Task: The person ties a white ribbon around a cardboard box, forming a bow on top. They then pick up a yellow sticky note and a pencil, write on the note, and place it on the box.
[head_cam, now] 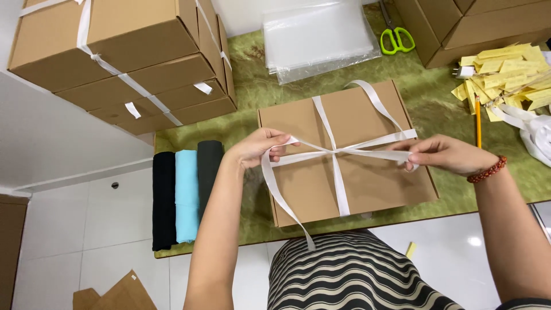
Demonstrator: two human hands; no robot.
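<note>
head view: only cam, looks down on table w/ green cloth (258,74)
box: flat brown cardboard box (373,183) lies centre of cloth, near the front edge, just ahead of the person's striped top (350,275)
ribbon: white ribbon (338,178) crosses box lid both ways; crossing sits abt mid-lid, between the 2 hands
ribbon axis: the pulled strands run left-right across lid, slightly tilted; other band runs front-back
left hand: left hand (258,146) at box's left edge, fingers pinched shut on one ribbon end; loose tail drops from it over the front-left corner twd the body
right hand: right hand (442,155) over box's right edge, fingers closed on other ribbon end; red bead bracelet (488,170) on wrist
key relation: crossing lies to the right of left grip, to the left of right grip; both abt equally far, strands look taut between them
free loop: another ribbon length arcs off box's far-right corner, slack
left side: 3 folded cloths, black, light blue, dark grey (186,195) side by side at cloth's left edge, near left forearm, not touched
far left: stack of ribbon-tied cardboard boxes (126,57)
far centre: clear plastic bags (315,37); green-handled scissors (396,37) just beside them
right: yellow paper tags (511,72) in a heap, pencil (478,120) near right hand, more white ribbon at edge
</note>
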